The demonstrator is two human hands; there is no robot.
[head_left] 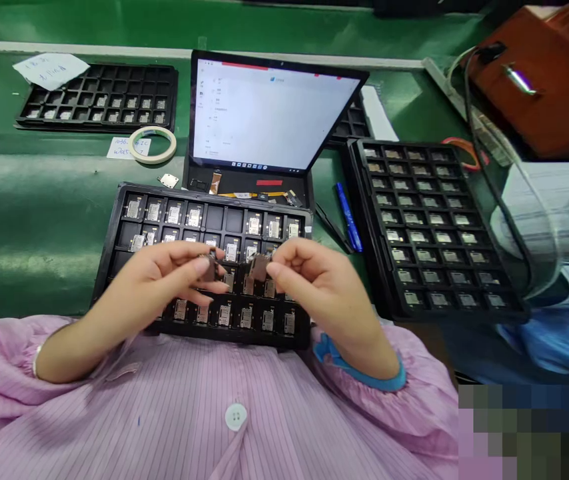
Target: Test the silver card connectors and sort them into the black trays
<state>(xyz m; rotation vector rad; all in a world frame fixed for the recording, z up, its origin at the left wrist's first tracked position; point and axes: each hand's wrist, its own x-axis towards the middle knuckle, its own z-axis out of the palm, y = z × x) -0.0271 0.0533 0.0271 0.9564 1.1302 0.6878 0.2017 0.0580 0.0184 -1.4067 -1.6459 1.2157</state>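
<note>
My left hand (179, 270) pinches a small dark circuit board (209, 267) between thumb and fingers. In my right hand (309, 270), thumb and forefinger close on another small brownish board (259, 267). Both boards are held up, apart from each other, over a black compartment tray (107, 280). Many of the tray's pockets hold small boards with silvery metal parts, such as this one (224, 315); two pockets in the back row look bare. My hands and forearms cover part of the tray's middle and left side.
Behind the tray stands a tablet (274, 120) with a lit screen. A stack of filled black trays (399, 310), a blue marker (348, 217) and black tweezers (332, 227) lie to the right. Tape (137, 159) and another tray (172, 100) are back left.
</note>
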